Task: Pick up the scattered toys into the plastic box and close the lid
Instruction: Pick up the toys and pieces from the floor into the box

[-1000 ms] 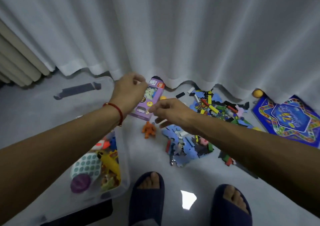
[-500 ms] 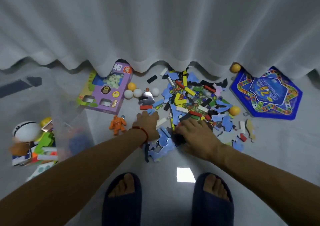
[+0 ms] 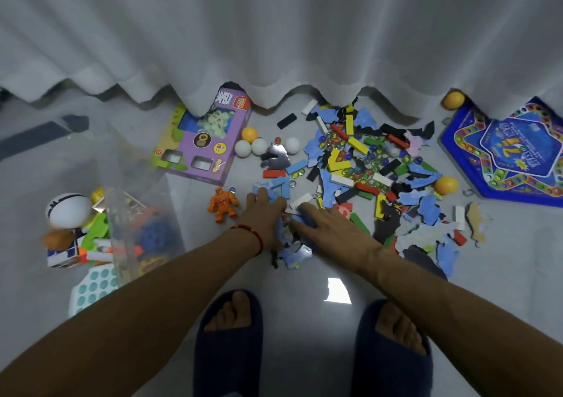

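We judge the job to be at an early-to-middle stage: the clear plastic box (image 3: 122, 201) at the left already holds a heap of toys, among them a white egg-shaped one (image 3: 69, 209), yet most of the clutter lies on the floor (image 3: 292, 290) in front of the curtain (image 3: 274, 31). Left to gather are the pile of blue puzzle pieces and coloured blocks (image 3: 362, 168), the purple toy carton (image 3: 207, 141), the orange figure (image 3: 222, 204), several small balls (image 3: 259, 146) and the blue game board (image 3: 511, 153). Our left hand (image 3: 264, 214) and right hand (image 3: 327, 224) lie on the near edge of the pile, fingers spread over the blue pieces, pressing rather than gripping, as far as we can see. What sits under the palms is hidden. The box's walls blur what is inside, and we cannot pick out its lid with confidence.
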Motion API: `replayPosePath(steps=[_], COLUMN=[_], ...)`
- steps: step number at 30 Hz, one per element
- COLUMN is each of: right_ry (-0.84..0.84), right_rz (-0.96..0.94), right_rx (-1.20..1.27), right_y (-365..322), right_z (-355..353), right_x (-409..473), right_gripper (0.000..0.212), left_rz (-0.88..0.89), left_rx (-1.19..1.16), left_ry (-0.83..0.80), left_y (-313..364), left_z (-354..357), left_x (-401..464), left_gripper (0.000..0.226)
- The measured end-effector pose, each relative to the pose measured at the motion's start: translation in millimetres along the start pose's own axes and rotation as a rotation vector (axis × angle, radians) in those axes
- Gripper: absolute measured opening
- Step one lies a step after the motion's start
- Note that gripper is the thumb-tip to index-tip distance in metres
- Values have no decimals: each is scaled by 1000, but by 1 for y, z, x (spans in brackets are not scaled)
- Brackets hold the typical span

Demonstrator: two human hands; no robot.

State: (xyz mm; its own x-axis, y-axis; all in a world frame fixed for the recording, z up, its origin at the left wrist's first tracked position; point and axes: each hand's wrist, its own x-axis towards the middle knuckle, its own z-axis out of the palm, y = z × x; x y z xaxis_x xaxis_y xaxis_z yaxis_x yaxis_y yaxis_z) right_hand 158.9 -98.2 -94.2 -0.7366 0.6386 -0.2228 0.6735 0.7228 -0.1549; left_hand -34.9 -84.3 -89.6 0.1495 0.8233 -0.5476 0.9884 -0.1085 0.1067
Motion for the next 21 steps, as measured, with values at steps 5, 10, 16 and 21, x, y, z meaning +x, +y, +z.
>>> replayPosePath(steps=[5,10,16,21], right_ry=[-37,-147,-60,34], right_rz=[22,96,108,115], right_rx=[157,164,51,100], right_y=[2,2,-11,-9], right_z=[-5,-9,-7,-9], right_x=[9,12,9,5], right_gripper=[49,72,49,51], left_rz=[4,10,10,-2], left_rx=[-99,-105,-139,-167], left_ry=[89,94,65,72], left_y=[0,-1,0,0], left_z=[-2,-2,-6,-10], left_x=[3,4,4,2], left_gripper=[61,54,53,49])
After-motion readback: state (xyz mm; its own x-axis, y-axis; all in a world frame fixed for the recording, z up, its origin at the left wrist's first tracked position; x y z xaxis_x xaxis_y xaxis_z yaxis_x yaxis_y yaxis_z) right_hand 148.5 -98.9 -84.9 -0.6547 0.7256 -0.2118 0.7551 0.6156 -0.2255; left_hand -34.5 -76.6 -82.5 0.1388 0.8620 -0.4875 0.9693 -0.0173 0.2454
